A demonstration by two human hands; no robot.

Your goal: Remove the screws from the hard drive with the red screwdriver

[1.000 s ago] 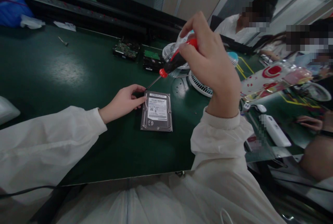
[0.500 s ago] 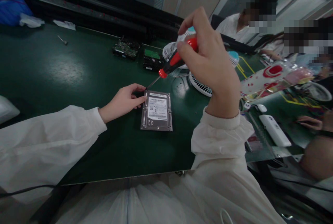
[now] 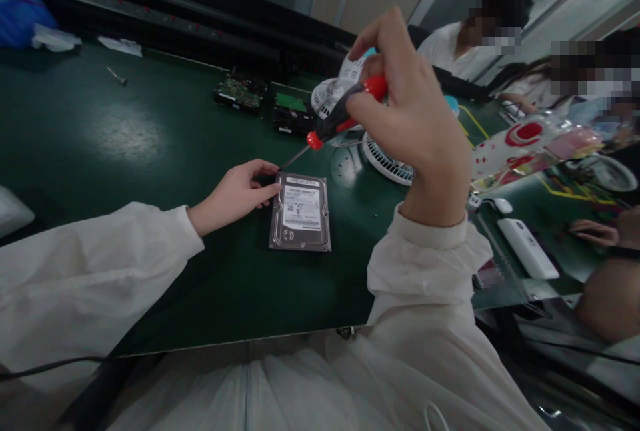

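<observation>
A silver hard drive (image 3: 302, 233) with a white label lies flat on the green bench. My left hand (image 3: 239, 192) grips its upper left edge, thumb on top and index finger reaching to the corner. In my right hand (image 3: 407, 101), held up above and to the right of the drive, is a red and black screwdriver (image 3: 336, 117). The fingers are closed around its handle. Its thin shaft slants down to the drive's upper left corner, beside my left fingertip. Whether the tip sits in a screw is too small to tell.
Two more drives with circuit boards, one on the left (image 3: 242, 92) and one on the right (image 3: 293, 113), lie at the back. A white fan (image 3: 387, 159) stands behind my right hand. Farther right are a white device (image 3: 528, 249) and a co-worker's hand (image 3: 595, 231).
My right hand has shifted slightly right, and the screwdriver handle has turned a little in its fingers. The shaft still points at the same corner; my left hand keeps its place on the drive.
</observation>
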